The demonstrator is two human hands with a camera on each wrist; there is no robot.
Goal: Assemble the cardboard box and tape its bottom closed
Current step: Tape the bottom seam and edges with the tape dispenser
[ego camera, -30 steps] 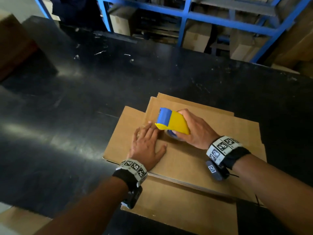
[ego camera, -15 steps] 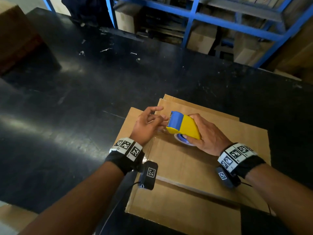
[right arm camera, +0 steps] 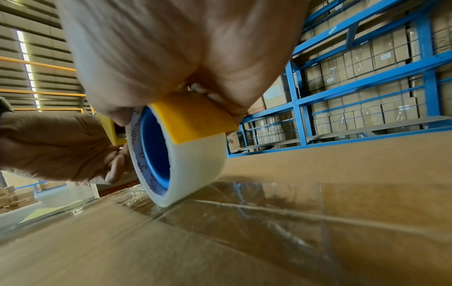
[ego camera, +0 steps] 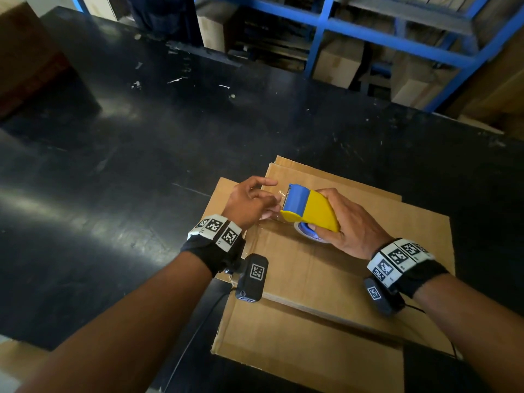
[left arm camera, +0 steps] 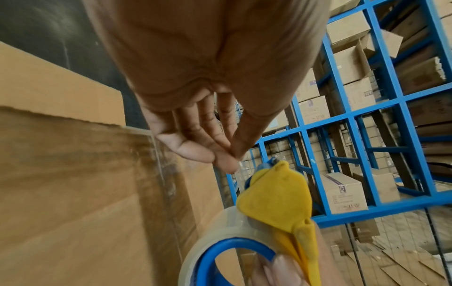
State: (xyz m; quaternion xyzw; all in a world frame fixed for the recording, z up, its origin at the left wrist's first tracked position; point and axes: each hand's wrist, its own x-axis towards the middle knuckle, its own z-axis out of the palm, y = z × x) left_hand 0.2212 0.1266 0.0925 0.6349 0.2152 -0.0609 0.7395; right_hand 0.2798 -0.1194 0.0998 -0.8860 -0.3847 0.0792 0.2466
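A flattened cardboard box (ego camera: pixel 354 265) lies on the black table (ego camera: pixel 141 165), with a strip of clear tape (right arm camera: pixel 269 203) along its seam. My right hand (ego camera: pixel 340 219) grips a yellow and blue tape dispenser (ego camera: pixel 314 211), and its clear tape roll (right arm camera: pixel 190 170) rests on the cardboard. My left hand (ego camera: pixel 266 198) is raised at the dispenser's blue front end. There its thumb and fingertips (left arm camera: pixel 220 154) pinch the loose end of the tape. The left wrist view shows the dispenser (left arm camera: pixel 276 197) just below those fingers.
A second flat cardboard sheet (ego camera: pixel 297 350) sticks out under the box toward me. A brown carton (ego camera: pixel 22 58) stands at the table's far left. Blue racking (ego camera: pixel 326 32) stacked with cartons runs behind the table's far edge.
My left hand has lifted off the cardboard, where it lay flat, and now pinches the tape at the dispenser's front. The right hand has kept the dispenser almost in place.
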